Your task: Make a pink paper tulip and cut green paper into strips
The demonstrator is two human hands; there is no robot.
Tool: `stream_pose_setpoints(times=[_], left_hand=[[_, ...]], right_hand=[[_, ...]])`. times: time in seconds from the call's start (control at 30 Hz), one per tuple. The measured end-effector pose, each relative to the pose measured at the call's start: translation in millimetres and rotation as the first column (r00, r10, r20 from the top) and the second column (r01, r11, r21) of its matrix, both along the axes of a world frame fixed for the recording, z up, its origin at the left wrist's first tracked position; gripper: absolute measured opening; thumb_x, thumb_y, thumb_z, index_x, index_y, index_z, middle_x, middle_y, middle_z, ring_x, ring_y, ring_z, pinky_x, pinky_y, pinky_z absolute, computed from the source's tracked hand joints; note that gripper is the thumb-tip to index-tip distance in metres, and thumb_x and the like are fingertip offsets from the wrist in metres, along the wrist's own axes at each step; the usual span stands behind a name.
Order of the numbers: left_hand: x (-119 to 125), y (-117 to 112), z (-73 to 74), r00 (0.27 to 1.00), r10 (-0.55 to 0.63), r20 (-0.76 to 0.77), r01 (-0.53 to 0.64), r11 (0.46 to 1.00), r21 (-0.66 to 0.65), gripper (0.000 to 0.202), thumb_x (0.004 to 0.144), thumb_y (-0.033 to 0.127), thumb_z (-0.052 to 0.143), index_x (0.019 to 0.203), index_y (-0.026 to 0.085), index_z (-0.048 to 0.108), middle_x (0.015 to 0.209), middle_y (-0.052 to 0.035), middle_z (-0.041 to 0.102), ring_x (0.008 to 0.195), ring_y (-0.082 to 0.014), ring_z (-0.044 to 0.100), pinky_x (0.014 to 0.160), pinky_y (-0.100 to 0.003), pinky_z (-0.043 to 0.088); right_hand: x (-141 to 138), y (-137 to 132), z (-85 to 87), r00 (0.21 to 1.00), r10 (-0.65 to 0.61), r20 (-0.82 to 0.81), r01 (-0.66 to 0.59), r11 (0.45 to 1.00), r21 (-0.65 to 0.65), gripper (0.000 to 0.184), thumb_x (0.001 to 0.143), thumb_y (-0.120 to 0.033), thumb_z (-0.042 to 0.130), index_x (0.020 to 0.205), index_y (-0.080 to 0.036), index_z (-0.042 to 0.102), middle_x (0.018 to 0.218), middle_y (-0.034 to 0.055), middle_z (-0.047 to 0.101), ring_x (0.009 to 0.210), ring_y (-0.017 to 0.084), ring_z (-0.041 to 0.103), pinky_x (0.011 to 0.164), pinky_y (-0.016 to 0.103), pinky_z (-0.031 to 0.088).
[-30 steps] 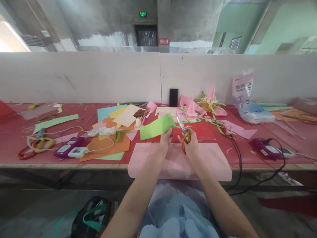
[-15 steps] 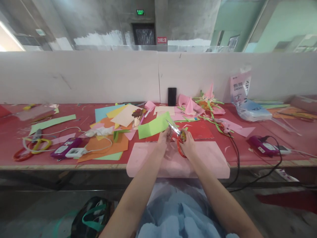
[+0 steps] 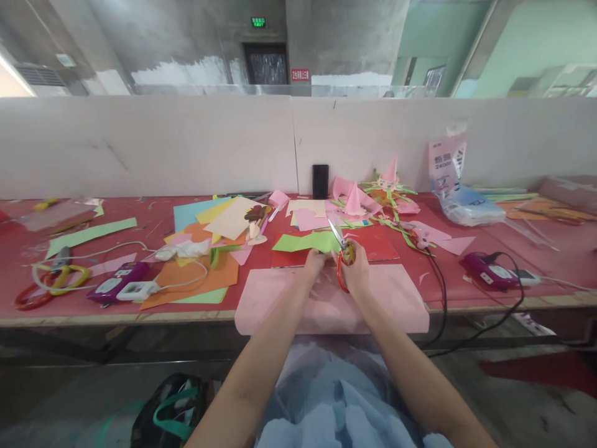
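Observation:
My left hand (image 3: 316,264) is closed on the near edge of a light green sheet of paper (image 3: 298,242), which lies almost level above a red sheet (image 3: 380,242). In my right hand (image 3: 358,267) are scissors (image 3: 342,264) with red and yellow handles, my fingers wrapped round the grips. Their blades point up and away, at the right end of the green paper. Whether the blades touch the paper, I cannot tell. Beneath both wrists a pink sheet (image 3: 270,305) covers the table's front edge.
Coloured papers (image 3: 205,274), a purple power strip (image 3: 119,283) and a second pair of scissors (image 3: 56,277) lie at left. Pink paper cones (image 3: 354,200), a black phone (image 3: 320,182) and a plastic packet (image 3: 473,205) are behind. Another purple power strip (image 3: 489,272) with cables sits right.
The green paper has tipped from raised and slanted to nearly flat, shifting right. The scissors have turned more upright, with their blades now at the paper's right end.

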State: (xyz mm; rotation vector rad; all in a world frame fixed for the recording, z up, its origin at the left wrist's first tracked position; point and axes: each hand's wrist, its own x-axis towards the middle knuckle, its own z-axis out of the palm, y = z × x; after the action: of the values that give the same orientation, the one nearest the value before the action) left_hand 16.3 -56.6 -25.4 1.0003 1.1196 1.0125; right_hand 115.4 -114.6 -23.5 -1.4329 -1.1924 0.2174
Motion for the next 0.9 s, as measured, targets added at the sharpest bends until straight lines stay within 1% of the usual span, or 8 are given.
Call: stream_pose_setpoints(times=[0.13,0.23,0.33,0.43,0.53,0.6,0.73,0.9], left_hand=[[-2,-3,10.1,0.985,-0.031,0.168,0.022,0.998,0.053,0.015,0.053,0.02,0.068,0.062,0.012,0.06,0.059,-0.004,0.063,0.055,-0.0163,0.059,0.058,-0.029,0.047],[-2,-8,16.2,0.958,-0.123,0.259,0.112,0.992,0.056,0.017,0.05,0.017,0.067,0.064,0.012,0.061,0.059,-0.0038,0.063,0.054,-0.0152,0.059,0.059,-0.029,0.047],[-2,-12,18.3,0.926,-0.253,0.279,0.246,0.967,0.059,0.016,0.049,0.016,0.067,0.064,0.011,0.06,0.054,-0.002,0.06,0.049,-0.0134,0.057,0.056,-0.026,0.044],[-3,-13,16.6,0.893,-0.373,0.253,0.365,0.928,0.08,0.014,0.05,0.016,0.067,0.061,0.011,0.059,0.051,-0.0007,0.058,0.047,-0.0116,0.054,0.053,-0.024,0.041],[-4,-12,11.7,0.876,-0.448,0.178,0.433,0.893,0.119,0.009,0.053,0.016,0.064,0.058,0.011,0.059,0.049,-0.0006,0.056,0.043,-0.0096,0.05,0.05,-0.024,0.038],[-4,-10,8.0,0.878,-0.454,0.149,0.436,0.889,0.14,0.006,0.054,0.016,0.063,0.057,0.011,0.06,0.048,-0.0004,0.056,0.042,-0.009,0.049,0.05,-0.023,0.036],[-4,-8,5.0,0.898,-0.42,0.131,0.403,0.905,0.139,0.006,0.056,0.017,0.062,0.058,0.011,0.06,0.048,-0.0014,0.057,0.044,-0.0102,0.05,0.05,-0.024,0.036],[-2,-12,9.8,0.913,-0.395,0.105,0.384,0.916,0.115,0.022,0.061,0.03,0.066,0.069,0.01,0.062,0.056,-0.0043,0.061,0.049,-0.0128,0.056,0.054,-0.025,0.041]], right_hand=[[0,-1,-0.9,0.998,0.046,-0.045,-0.047,0.999,-0.02,0.051,0.072,-0.043,0.055,0.117,-0.02,0.047,0.09,0.0039,0.056,0.074,0.014,0.051,0.072,0.031,0.043],[1,-2,1.1,0.988,0.06,-0.14,-0.061,0.998,-0.007,0.049,0.072,-0.039,0.055,0.117,-0.022,0.047,0.099,0.005,0.057,0.082,0.015,0.053,0.076,0.031,0.042],[5,-1,2.0,0.961,0.015,-0.277,0.0,0.999,0.054,0.046,0.072,-0.037,0.057,0.115,-0.022,0.047,0.104,0.0054,0.055,0.087,0.014,0.054,0.077,0.029,0.043],[10,1,0.4,0.932,-0.038,-0.361,0.087,0.989,0.12,0.043,0.072,-0.036,0.056,0.111,-0.02,0.048,0.094,0.0036,0.055,0.076,0.011,0.054,0.071,0.026,0.043],[13,3,-1.6,0.917,-0.073,-0.392,0.14,0.98,0.144,0.042,0.071,-0.033,0.057,0.109,-0.019,0.046,0.085,0.0012,0.053,0.067,0.009,0.051,0.065,0.024,0.042],[12,3,-2.0,0.913,-0.076,-0.4,0.148,0.977,0.151,0.042,0.07,-0.032,0.057,0.109,-0.019,0.046,0.083,0.0008,0.053,0.066,0.008,0.05,0.064,0.023,0.042],[10,4,-2.2,0.918,-0.026,-0.396,0.111,0.975,0.194,0.041,0.07,-0.032,0.057,0.108,-0.02,0.046,0.084,0.0001,0.051,0.066,0.008,0.048,0.065,0.023,0.041],[10,6,-4.1,0.915,-0.015,-0.402,0.101,0.976,0.192,0.041,0.071,-0.033,0.056,0.109,-0.022,0.045,0.086,-0.0002,0.05,0.064,0.007,0.047,0.061,0.021,0.042]])
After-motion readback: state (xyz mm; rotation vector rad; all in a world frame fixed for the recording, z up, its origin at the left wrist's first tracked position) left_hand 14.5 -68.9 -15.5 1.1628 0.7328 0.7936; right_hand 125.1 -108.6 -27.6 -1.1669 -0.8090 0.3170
